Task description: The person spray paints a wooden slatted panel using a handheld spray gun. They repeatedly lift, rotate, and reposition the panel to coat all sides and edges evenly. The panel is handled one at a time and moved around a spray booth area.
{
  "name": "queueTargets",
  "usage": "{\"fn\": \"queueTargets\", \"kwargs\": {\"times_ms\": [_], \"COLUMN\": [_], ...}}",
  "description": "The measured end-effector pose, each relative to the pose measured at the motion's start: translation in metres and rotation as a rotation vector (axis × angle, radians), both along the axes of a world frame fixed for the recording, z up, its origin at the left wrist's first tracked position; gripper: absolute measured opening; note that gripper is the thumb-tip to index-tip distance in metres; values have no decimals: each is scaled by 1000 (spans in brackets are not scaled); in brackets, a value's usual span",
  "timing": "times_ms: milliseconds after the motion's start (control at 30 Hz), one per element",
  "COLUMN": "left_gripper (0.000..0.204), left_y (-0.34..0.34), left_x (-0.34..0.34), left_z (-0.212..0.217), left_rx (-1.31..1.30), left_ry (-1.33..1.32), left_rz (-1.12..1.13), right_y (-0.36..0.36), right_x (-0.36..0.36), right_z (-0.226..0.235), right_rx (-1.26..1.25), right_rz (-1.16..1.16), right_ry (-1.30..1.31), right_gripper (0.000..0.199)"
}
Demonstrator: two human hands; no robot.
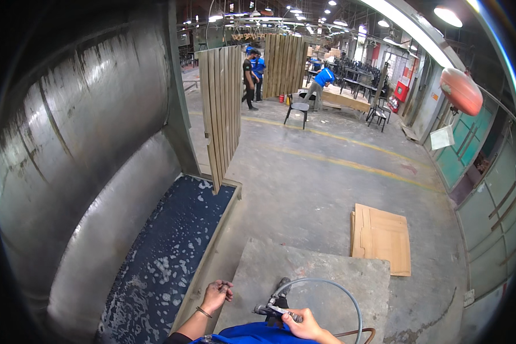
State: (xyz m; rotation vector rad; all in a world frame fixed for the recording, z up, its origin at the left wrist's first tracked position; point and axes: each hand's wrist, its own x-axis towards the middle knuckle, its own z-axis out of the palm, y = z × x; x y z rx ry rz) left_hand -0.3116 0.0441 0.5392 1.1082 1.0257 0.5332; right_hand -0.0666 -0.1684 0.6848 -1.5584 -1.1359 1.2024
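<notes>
My right hand [305, 325] is wrapped round a spray gun [276, 308] in front of my body. A grey hose [350, 292] arches up from the gun and bends back down on the right. My left hand [217, 295] hangs beside the trough's edge, its stained fingers curled inward with nothing visible in them. A dark bracelet [203, 312] circles that wrist. To the left, a trough of dark, foam-flecked water [172, 243] lies below a curved metal wall [92, 114].
A slatted wooden panel [223, 106] hangs over the trough's far end; another panel [284, 66] hangs farther back. Flattened cardboard [382, 238] lies on the floor to the right. Several people [324, 78] and a dark stool [297, 113] are in the distance.
</notes>
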Motion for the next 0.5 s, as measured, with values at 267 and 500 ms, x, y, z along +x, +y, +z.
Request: {"fn": "queueTargets", "kwargs": {"times_ms": [267,500], "left_gripper": [21,18], "left_y": [104,170], "left_x": [102,195], "left_z": [50,70], "left_rx": [117,321], "left_ry": [114,307], "left_rz": [-13,-104], "right_y": [119,183], "right_x": [116,210], "right_z": [2,4], "right_rx": [109,101], "right_rz": [102,146], "right_ry": [87,109], "right_gripper": [40,42]}}
